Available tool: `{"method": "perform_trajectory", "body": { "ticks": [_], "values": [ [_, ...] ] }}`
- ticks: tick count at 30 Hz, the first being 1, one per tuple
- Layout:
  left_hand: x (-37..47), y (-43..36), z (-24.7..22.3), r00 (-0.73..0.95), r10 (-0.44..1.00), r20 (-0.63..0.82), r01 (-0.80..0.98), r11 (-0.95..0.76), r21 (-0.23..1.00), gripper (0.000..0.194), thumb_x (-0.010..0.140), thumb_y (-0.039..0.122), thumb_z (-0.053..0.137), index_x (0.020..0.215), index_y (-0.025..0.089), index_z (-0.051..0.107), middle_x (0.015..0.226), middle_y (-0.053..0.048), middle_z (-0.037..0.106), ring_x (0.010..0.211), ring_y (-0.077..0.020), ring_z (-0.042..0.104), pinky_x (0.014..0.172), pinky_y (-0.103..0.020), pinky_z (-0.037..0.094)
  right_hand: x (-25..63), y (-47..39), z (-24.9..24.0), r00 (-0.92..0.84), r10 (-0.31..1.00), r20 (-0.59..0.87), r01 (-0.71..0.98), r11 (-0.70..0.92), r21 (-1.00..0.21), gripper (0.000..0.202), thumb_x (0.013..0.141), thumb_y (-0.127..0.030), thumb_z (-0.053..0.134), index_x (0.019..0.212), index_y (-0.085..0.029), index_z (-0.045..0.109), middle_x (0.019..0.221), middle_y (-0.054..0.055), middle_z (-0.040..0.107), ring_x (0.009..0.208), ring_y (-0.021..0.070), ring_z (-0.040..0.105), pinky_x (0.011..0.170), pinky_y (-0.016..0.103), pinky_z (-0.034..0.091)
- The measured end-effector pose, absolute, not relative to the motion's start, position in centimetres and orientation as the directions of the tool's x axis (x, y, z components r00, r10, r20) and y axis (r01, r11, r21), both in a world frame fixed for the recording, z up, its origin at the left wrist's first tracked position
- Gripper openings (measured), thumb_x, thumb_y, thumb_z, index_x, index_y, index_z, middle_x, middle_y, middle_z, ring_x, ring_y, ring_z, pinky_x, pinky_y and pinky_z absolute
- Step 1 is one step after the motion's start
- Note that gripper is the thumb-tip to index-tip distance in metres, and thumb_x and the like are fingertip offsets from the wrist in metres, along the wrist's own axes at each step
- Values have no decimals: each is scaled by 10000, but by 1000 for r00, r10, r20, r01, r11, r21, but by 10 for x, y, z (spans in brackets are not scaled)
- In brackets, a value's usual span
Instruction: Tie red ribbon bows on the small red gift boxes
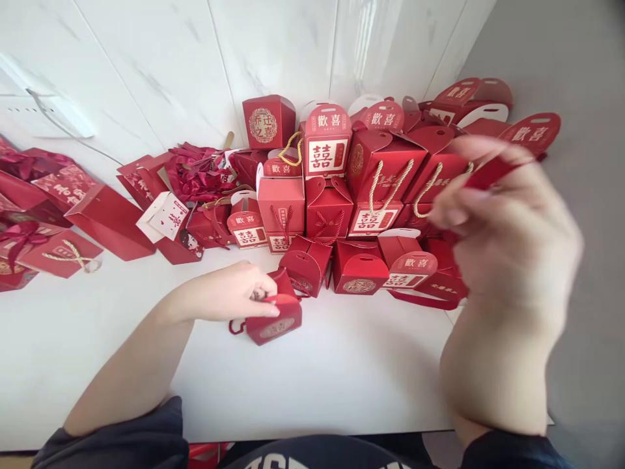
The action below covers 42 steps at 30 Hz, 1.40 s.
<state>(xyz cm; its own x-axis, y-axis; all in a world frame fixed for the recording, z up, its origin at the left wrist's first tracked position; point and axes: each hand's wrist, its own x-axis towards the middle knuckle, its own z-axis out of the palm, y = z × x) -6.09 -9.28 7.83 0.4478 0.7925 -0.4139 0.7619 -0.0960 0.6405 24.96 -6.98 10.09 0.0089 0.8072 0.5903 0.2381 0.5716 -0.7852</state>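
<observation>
A: Starting with the head view, what is the left grip [239, 294] doing?

B: It's closed around the upper part of a small red box [276, 326], thumb along the near side and fingers curled over the top. There's no wide gap between them.

A: And the right grip [512, 221]?

B: Raised at the right, its fingers curved toward the thumb. A red patch shows between them, but the hand is blurred, so I can't tell whether it's holding that or whether it's a box behind.

A: Where exactly is the small box?

B: Directly under the left fingers, on the white bench [342, 371], turned at an angle. A dark red cord [237, 326] loops out at its left. The right grip is well apart from it.

A: Anything close by?

B: A box with an arched flap [306, 264] stands just behind it, in front of the stacked red boxes [328, 146].
</observation>
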Motion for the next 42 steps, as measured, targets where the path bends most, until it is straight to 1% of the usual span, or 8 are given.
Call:
{"method": "perform_trajectory", "body": {
  "ticks": [2,4,5,7,10,13,26,42],
  "values": [
    [-52,-91,73,391,833,-391,657,45,753,287,784,414,652,630,183,579,613,1,630,547,-149,616,487,-217,443,232,-70,95,-176,844,506,106,527,-843,292,945,-231,481,1222,-291,553,607,-37,508,522,123,467,479,267,316],
    [-43,-89,68,362,848,-387,541,147,828,262,790,431,660,738,177,630,750,-23,696,686,-173,678,586,-245,537,220,-70,85,-384,826,413,233,520,-822,195,983,-311,470,1150,-267,561,615,-32,559,483,120,456,481,260,321],
    [-39,-89,66,365,842,-397,500,183,847,273,797,444,659,792,172,643,808,-35,712,733,-179,691,619,-258,562,216,-71,79,-468,789,397,343,576,-742,168,992,-314,458,1090,-251,579,622,-24,573,481,121,457,495,264,321],
    [-34,-88,63,373,830,-415,462,223,859,309,814,470,647,868,166,646,878,-50,717,769,-180,702,634,-264,583,208,-71,68,-629,668,398,510,741,-436,159,980,-226,465,929,-214,615,615,-6,571,495,130,447,531,281,302],
    [-33,-87,62,356,835,-421,432,252,866,315,832,478,627,890,168,635,888,-40,700,750,-167,701,615,-254,592,198,-71,56,-823,447,349,486,874,27,260,932,-70,440,759,-183,598,572,10,541,502,146,394,556,314,260],
    [-35,-86,62,339,838,-428,406,280,870,291,851,461,606,854,170,612,809,-14,675,690,-147,687,596,-251,591,193,-76,53,-882,315,350,399,896,198,290,904,-10,421,719,-181,565,563,-1,515,493,144,348,545,321,236],
    [-33,-86,60,349,812,-467,396,324,859,219,930,279,416,881,161,594,739,-14,677,672,-146,682,594,-255,576,190,-88,55,-861,281,424,425,856,295,269,856,30,458,705,-190,494,545,-33,445,474,145,311,504,310,204],
    [-36,-87,66,408,773,-486,421,314,851,150,866,156,427,869,156,576,825,-13,687,777,-164,711,724,-298,604,177,-89,45,-869,299,395,421,865,271,276,844,43,375,753,-183,505,545,-30,455,431,143,367,454,317,163]
  ]
}}
